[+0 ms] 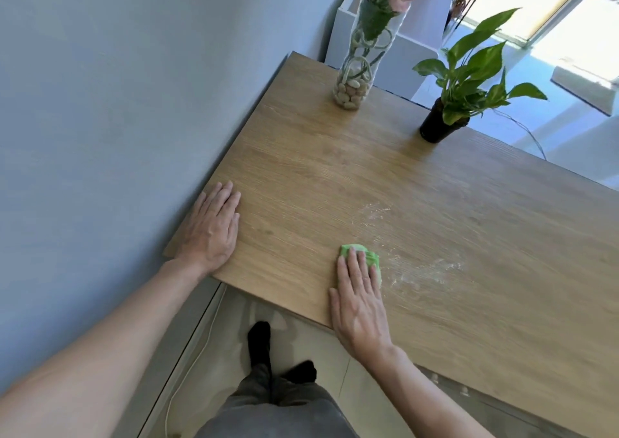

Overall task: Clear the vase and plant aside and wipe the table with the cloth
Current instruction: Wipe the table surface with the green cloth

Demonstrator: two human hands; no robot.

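Observation:
A green cloth (370, 257) lies bunched on the wooden table (335, 176) near its front edge. My right hand (359, 298) presses flat on the cloth, fingers straight, and covers most of it. My left hand (211, 228) rests flat on the table's left front corner, holding nothing. White dusty smears (425, 270) lie on the wood just right of the cloth. A clear glass vase (355, 79) with pebbles and pink flowers stands at the far edge. A leafy plant in a black pot (437, 126) stands to its right, also at the far edge.
A grey wall (117, 102) runs along the table's left side. White blocks (402, 45) and a bright window lie beyond the far edge. My legs and dark socks (264, 347) stand on the floor below the front edge, beside a thin white cable.

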